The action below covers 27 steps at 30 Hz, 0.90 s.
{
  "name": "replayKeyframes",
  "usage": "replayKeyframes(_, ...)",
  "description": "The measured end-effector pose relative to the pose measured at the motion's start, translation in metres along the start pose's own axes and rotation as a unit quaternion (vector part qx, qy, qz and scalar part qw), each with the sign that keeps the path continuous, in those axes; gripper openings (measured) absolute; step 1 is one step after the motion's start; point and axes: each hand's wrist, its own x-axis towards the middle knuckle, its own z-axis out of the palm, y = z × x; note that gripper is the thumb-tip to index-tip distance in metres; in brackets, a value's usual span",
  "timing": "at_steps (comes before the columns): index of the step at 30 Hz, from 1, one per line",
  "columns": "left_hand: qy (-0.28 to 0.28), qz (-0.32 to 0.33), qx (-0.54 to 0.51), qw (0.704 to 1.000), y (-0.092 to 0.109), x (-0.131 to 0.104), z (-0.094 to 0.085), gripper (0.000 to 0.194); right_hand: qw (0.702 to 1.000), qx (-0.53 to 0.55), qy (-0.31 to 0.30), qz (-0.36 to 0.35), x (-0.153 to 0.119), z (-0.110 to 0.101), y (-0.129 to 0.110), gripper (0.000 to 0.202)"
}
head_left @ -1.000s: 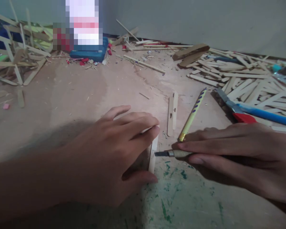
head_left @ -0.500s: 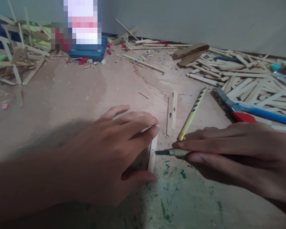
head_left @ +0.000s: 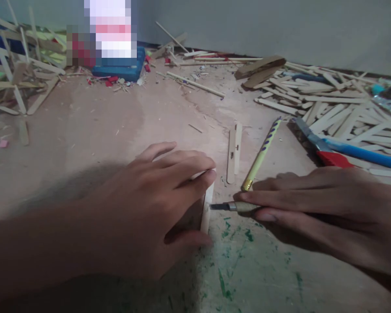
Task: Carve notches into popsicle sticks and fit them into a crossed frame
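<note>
A pale popsicle stick [head_left: 207,213] lies on the tabletop, pinned at its far end by the fingertips of my left hand [head_left: 159,200] and at its near end by the thumb. My right hand [head_left: 322,208] grips a small wood chisel [head_left: 224,207] by its wooden handle. The flat dark blade points left, its tip touching the stick near the middle. Beyond the hands lie two popsicle sticks [head_left: 233,152], each with a small dark notch. A yellow pencil [head_left: 261,156] with dark spots rests just past my right fingers.
At the right sit a blue-handled tool [head_left: 365,152] with a red part and a heap of popsicle sticks [head_left: 342,108]. A stick structure [head_left: 22,78] stands far left, beside a blue box [head_left: 119,71] under a blurred patch. A grey wall [head_left: 263,30] closes the back.
The view has shifted very slightly. Both hands keep their holds, and the chisel tip stays on the stick, moved barely to the left.
</note>
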Motion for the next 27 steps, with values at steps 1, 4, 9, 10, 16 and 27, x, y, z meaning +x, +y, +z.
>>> replayKeyframes(1, 0.0, 0.002, 0.001, 1.0, 0.0, 0.0, 0.0, 0.053, 1.0, 0.001, 0.002, 0.0, -0.001, 0.0, 0.0, 0.033)
replayKeyframes(4, -0.01, -0.002, 0.003, 1.0, 0.002, 0.001, -0.002, 0.053, 1.0, 0.005, -0.006, 0.008, -0.001, -0.002, 0.0, 0.035)
replayKeyframes(9, -0.038, -0.02, -0.025, 0.999, 0.005, 0.003, -0.009, 0.054, 0.998, 0.036, -0.019, 0.042, 0.004, -0.006, -0.004, 0.034)
replayKeyframes(10, -0.046, -0.018, -0.034, 0.998, 0.004, 0.003, -0.01, 0.058, 0.998, 0.041, -0.015, 0.048, 0.005, -0.007, -0.005, 0.036)
replayKeyframes(16, 0.078, -0.01, -0.047, 0.996, 0.0, 0.001, -0.005, 0.039, 0.998, 0.015, -0.005, 0.064, 0.004, -0.011, -0.008, 0.052)
replayKeyframes(27, 0.038, 0.012, -0.05, 0.998, -0.002, -0.001, -0.004, 0.021, 0.999, -0.024, 0.041, 0.027, 0.003, -0.003, -0.01, 0.04)
